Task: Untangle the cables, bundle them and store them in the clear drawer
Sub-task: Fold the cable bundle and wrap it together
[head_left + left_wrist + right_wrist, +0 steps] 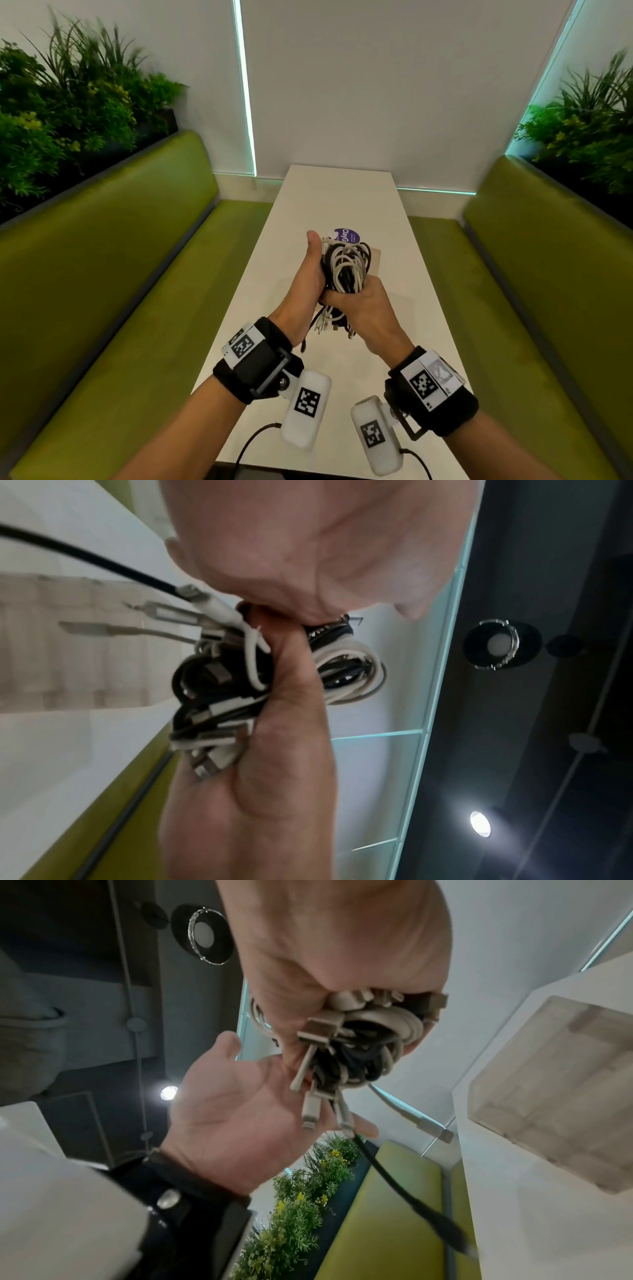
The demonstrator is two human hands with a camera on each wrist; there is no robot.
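Gripping the bundle of cables (346, 270) above the middle of the white worktop (342, 192), my right hand (363, 308) is wrapping its fingers tightly around the lower part of the coils. In the right wrist view this hand (329, 955) is closing into a fist over the cables (363, 1042), with several connector ends hanging out below it. One black lead (404, 1185) is trailing down from the bundle toward the worktop edge.

My left hand (308, 284) is lying against the left side of the bundle, palm turned toward it, thumb pointing up and away from me. In the right wrist view the left hand (240, 1112) is showing a flat, relaxed palm with its fingers extended under the hanging connectors; it is not clamping anything. In the left wrist view the bundle (240, 685) is showing black and white loops mixed together, with plugs sticking out on both sides of the right hand's grip.

Sitting on the worktop just behind the bundle, the clear drawer (555, 1091) is appearing as a translucent box; in the head view it (375, 257) is mostly hidden behind the cables. A purple round label (347, 234) is lying beyond it. Whether the drawer is open or closed, I cannot tell.

Green benches (137, 274) are flanking the worktop on both sides, with plants (68, 113) standing behind them.
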